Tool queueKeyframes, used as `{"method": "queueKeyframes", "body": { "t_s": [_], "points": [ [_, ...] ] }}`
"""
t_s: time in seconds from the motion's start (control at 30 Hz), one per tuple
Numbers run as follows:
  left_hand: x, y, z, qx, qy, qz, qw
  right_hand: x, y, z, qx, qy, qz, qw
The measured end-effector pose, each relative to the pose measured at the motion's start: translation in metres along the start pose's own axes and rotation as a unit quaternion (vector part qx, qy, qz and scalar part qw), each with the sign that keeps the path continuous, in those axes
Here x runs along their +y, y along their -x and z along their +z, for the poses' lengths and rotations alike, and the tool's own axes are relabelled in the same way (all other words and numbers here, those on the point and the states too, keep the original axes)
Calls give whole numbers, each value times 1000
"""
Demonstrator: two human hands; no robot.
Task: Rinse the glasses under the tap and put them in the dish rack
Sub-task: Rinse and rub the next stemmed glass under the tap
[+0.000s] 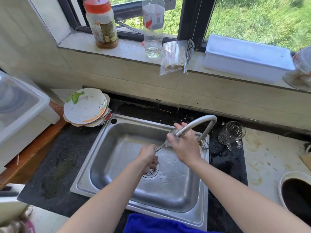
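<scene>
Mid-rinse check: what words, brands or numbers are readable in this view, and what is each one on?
Nothing can be read with certainty.
Clear bottle on the windowsill: red-and-white label with red script and a dark code-like square, too blurred to read.
Orange-lidded jar: printed label, too small and blurred to read.
Stemmed glass being rinsed: no writing visible.

Dark-framed window point(190, 22) over beige tiled wall point(218, 91), sunlit grass point(260, 14) outside; black speckled counter point(67, 148) below

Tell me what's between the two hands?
A glass, seen in the head view: the left hand pinches its stem, the right hand holds its bowl under the tap.
</scene>
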State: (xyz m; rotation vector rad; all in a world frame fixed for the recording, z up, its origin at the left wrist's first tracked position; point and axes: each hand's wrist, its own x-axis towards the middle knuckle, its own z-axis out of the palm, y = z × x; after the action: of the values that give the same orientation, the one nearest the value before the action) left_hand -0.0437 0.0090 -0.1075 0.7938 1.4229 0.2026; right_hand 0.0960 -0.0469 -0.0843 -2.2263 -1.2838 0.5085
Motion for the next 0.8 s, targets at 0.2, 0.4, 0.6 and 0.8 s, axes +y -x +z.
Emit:
{"method": "queueKeyframes", "body": {
  "t_s": [0.2,0.4,0.6,0.8],
  "points": [
    [-10,11,-1,-117,41,-132,984,23,-9,10,-28,13,65,997],
    [-17,13,-16,-143,90,-148,974,16,1,15,-29,-41,23,998],
    [-36,4,-19,-61,25,34,997,-6,-12,2,-143,-457,380,791],
    [-38,-4,-19,-8,-89,222,971,1,-19,11,-90,-619,456,633]
  ]
}}
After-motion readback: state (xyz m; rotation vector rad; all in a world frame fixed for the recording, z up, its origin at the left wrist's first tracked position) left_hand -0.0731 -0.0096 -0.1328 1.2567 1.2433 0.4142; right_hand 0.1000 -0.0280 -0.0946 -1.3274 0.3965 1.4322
